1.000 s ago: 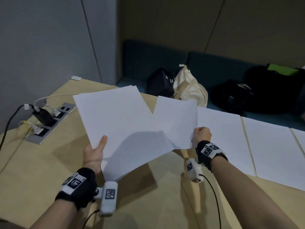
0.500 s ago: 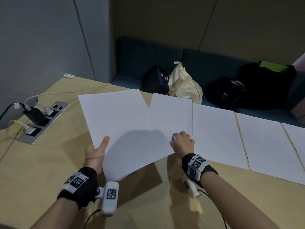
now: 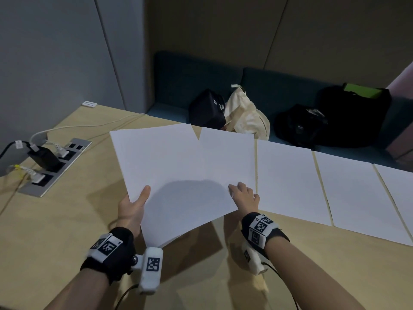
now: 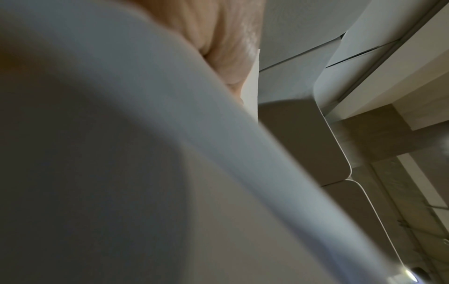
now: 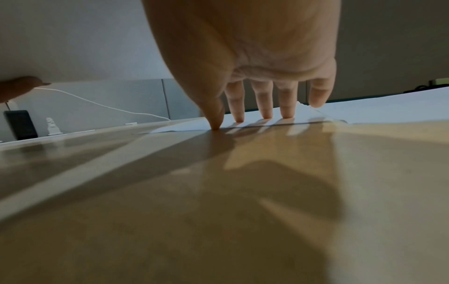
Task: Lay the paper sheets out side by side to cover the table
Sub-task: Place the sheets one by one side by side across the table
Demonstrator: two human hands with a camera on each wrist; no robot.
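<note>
On the wooden table point(image 3: 55, 220), a row of white sheets lies side by side along the far edge: sheet 1 point(image 3: 288, 180) just right of the right hand, sheet 2 point(image 3: 355, 198) beside it with a narrow strip of wood between, and a 3rd sheet point(image 3: 400, 186) cut by the frame edge.

Left hand point(image 3: 131, 209) holds a stack of paper point(image 3: 169, 175) above the table, thumb on top near the stack's left edge, fingers hidden beneath; the left wrist view shows only blurred paper and part of the palm.

Right hand point(image 3: 244, 198) has straight, spread fingers point(image 5: 264, 101) pressing down on the near edge of a single sheet point(image 3: 230, 157) lying flat on the table, left of sheet 1 and partly covered by the raised stack. In the right wrist view the thumb tip meets the table at the sheet's edge; the little finger appears lifted.

Left of the stack: a recessed power strip point(image 3: 55, 166) with a black charger point(image 3: 44, 157) and a white cable point(image 3: 78, 127). Beyond the table: a blue bench point(image 3: 178, 81) with a black bag point(image 3: 206, 110), a cream cloth bag point(image 3: 245, 117) and a black backpack point(image 3: 301, 126).
</note>
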